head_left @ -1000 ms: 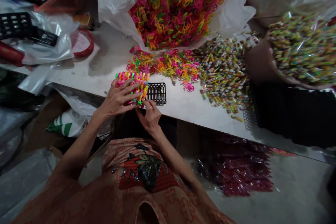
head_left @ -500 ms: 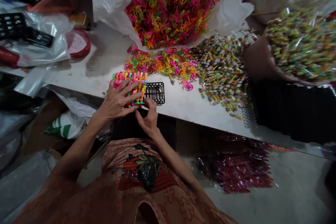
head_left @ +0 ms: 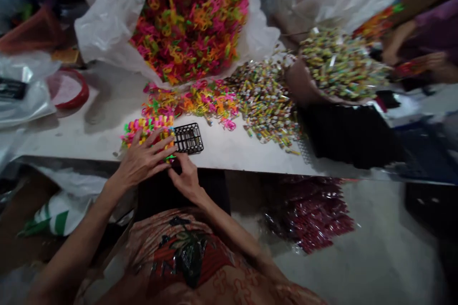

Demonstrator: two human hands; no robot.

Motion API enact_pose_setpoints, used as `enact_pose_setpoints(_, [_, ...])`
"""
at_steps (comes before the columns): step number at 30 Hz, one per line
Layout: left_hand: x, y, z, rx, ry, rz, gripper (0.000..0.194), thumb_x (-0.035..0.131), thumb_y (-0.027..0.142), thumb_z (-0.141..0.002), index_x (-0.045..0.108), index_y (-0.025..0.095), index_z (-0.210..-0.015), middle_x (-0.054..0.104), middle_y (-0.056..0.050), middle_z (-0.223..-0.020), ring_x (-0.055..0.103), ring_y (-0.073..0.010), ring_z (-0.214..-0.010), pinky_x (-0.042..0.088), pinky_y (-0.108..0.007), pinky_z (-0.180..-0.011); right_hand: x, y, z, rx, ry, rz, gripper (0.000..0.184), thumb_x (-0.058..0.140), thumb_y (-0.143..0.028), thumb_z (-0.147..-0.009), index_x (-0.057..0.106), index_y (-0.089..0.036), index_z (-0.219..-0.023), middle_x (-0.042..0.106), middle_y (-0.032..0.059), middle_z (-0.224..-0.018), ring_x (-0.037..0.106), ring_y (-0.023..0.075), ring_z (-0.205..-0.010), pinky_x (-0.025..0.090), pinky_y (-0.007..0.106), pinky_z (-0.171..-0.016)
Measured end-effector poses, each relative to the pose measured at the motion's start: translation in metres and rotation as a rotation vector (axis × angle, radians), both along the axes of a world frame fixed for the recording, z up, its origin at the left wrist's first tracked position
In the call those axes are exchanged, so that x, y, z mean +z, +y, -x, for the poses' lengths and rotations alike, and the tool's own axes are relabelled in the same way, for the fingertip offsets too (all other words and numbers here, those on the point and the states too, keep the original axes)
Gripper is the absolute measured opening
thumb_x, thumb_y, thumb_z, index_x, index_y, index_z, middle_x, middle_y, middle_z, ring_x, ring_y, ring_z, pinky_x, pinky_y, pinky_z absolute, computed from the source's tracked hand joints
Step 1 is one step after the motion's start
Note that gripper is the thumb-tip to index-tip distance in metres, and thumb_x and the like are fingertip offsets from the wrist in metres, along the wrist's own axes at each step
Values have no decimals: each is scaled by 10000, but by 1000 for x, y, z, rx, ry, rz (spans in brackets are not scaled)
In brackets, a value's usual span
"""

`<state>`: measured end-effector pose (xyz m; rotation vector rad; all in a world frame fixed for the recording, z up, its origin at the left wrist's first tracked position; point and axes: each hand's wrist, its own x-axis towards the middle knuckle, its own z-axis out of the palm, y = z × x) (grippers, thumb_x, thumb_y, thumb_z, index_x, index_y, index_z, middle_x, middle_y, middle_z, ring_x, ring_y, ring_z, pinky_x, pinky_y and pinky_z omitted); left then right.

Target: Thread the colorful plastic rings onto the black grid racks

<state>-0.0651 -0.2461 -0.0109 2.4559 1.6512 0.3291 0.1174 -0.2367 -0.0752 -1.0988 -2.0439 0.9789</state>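
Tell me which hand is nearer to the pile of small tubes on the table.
Right. The right hand is left of the pile of small tubes, at the near edge of the table; the left hand lies over the colorful pieces, farther left.

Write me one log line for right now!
left hand: spread over colourful pieces; right hand: beside black rack; nearby: loose plastic loops, small sticks

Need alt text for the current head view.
Left hand spread over bright plastic pieces, right hand beside a black rack on a white table. Beyond: an open bag of colourful loops, a pile of small tube-like items.
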Motion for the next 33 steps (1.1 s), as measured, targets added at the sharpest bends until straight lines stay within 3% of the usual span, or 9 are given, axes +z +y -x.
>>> enact_pose_setpoints(4, [-10,2,3,-24,-30,-90,504,497,440,-918,415,516,-1409,510,51,-1467,415,-339,-1404,252,-650,-1137,18,48,-30,185,-14,147,342,719,-269,-760,655,-213,-1091,687,13,-963,661,134,-762,549,259,-709])
enact_pose_setpoints(6, [-10,1,2,-25,-43,-124,569,510,451,-908,345,530,-1447,509,43,-1467,428,-348,-1393,264,-650,-1126,30,91,-46,84,-40,159,226,679,-280,-800,675,-197,-1010,684,2,-900,640,122,-722,525,244,-680])
enact_pose_setpoints(9, [-2,5,-2,-9,-48,-176,682,532,468,-897,204,546,-1490,482,32,-1489,432,-352,-1388,264,-661,-1118,46,158,-57,-208,-313,-18,174,582,-237,-865,681,-156,-984,672,75,-994,633,178,-865,499,297,-773])
enact_pose_setpoints(13, [12,22,-11,81,-28,-233,668,473,438,-938,137,534,-1507,479,-2,-1500,422,-329,-1402,264,-670,-1109,58,209,-43,-159,-671,-63,233,519,-209,-884,679,-169,-1049,636,131,-1156,624,249,-999,471,345,-824])
enact_pose_setpoints(16, [11,37,-14,140,6,-218,554,393,432,-971,276,427,-1513,514,-85,-1470,440,-358,-1383,287,-684,-1075,58,207,-34,-133,-754,-58,267,463,-166,-889,680,-179,-1045,646,128,-1148,631,244,-975,459,333,-803])
enact_pose_setpoints(20, [0,45,-10,160,-4,-131,531,341,469,-977,418,301,-1475,479,-137,-1489,447,-396,-1364,340,-665,-1037,46,171,-48,-199,-648,-59,237,465,-247,-926,692,-178,-936,677,103,-1020,625,213,-937,441,292,-762])
enact_pose_setpoints(24, [-4,43,-9,180,-11,-106,531,338,473,-978,453,268,-1454,471,-127,-1501,426,-369,-1385,318,-615,-1077,30,140,-67,-250,-584,38,234,511,-319,-918,698,-185,-873,683,71,-970,622,184,-874,432,276,-732])
enact_pose_setpoints(28, [1,42,-11,205,7,-48,530,340,476,-979,461,258,-1446,470,-112,-1507,401,-333,-1407,271,-573,-1126,24,146,-82,-241,-496,157,202,556,-287,-872,713,-187,-951,696,41,-919,619,172,-829,439,271,-730])
enact_pose_setpoints(33, [3,43,-11,198,18,-39,532,345,478,-977,447,267,-1455,461,-103,-1514,397,-327,-1409,273,-563,-1124,37,164,-89,-278,-522,76,299,509,-214,-891,687,-179,-1130,688,68,-1031,628,188,-910,448,291,-794])
